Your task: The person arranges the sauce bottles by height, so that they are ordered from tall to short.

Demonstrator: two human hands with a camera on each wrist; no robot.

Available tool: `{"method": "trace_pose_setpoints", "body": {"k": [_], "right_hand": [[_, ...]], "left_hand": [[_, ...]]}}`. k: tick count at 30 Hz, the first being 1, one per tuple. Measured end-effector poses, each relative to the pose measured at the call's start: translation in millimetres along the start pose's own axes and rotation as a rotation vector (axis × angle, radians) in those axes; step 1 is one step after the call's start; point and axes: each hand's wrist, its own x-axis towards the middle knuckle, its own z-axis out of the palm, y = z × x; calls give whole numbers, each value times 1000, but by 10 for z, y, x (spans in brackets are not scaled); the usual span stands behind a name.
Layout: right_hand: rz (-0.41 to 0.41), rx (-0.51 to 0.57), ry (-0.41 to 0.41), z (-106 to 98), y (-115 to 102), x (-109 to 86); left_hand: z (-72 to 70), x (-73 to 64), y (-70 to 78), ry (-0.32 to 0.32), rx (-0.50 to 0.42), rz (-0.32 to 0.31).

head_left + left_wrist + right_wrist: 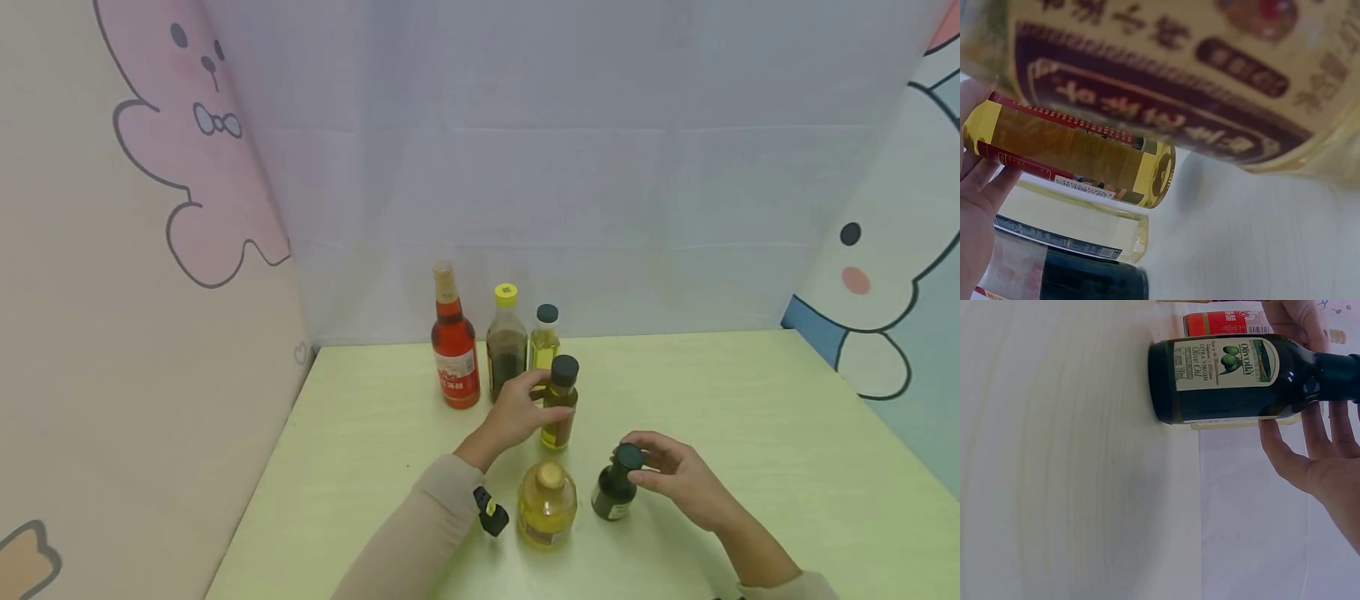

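My left hand [517,412] grips a small oil bottle [558,427] with a black cap, thumb on the near side and fingers at the back. In the left wrist view this bottle [1072,150] shows amber oil and red-edged labels. To the right, my right hand [686,483] holds a dark green olive oil bottle [613,492] by its upper part, the bottle leaning a little. Its "Olive Oil" label faces the right wrist view, where the bottle [1229,381] has fingers around its shoulder. Between the forearms stands a round, gold-capped oil bottle [547,504].
At the back of the pale green table [675,375] stand a red bottle [455,358], a yellow-capped bottle [507,342] with dark contents and a slim dark-capped oil bottle [544,342]. A pale curtain [562,167] hangs behind, and cartoon-printed panels flank both sides.
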Motion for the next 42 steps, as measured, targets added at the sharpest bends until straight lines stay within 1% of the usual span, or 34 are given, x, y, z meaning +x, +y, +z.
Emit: {"method": "trace_pose_setpoints", "body": {"k": [3, 7, 11, 15, 20, 24, 35, 38, 42], "right_hand": [[3, 3, -1, -3, 0, 2], [-1, 16, -6, -5, 4, 5], [-2, 18, -6, -3, 4, 5], [8, 9, 0, -3, -6, 3], [16, 8, -3, -4, -9, 12], [15, 19, -9, -1, -2, 19], [10, 21, -11, -7, 2, 24], [11, 22, -7, -12, 0, 18], [11, 28, -10, -9, -3, 12]], "left_hand": [[5, 55, 1, 2, -8, 7], [34, 122, 9, 24, -15, 16], [84, 183, 15, 38, 3, 18], [117, 235, 22, 37, 48, 26], [104, 295, 35, 20, 76, 27], [83, 340, 63, -5, 74, 22], [89, 500, 109, -29, 84, 3], [96, 549, 131, -32, 79, 8], [107, 600, 142, -29, 89, 32]]}}
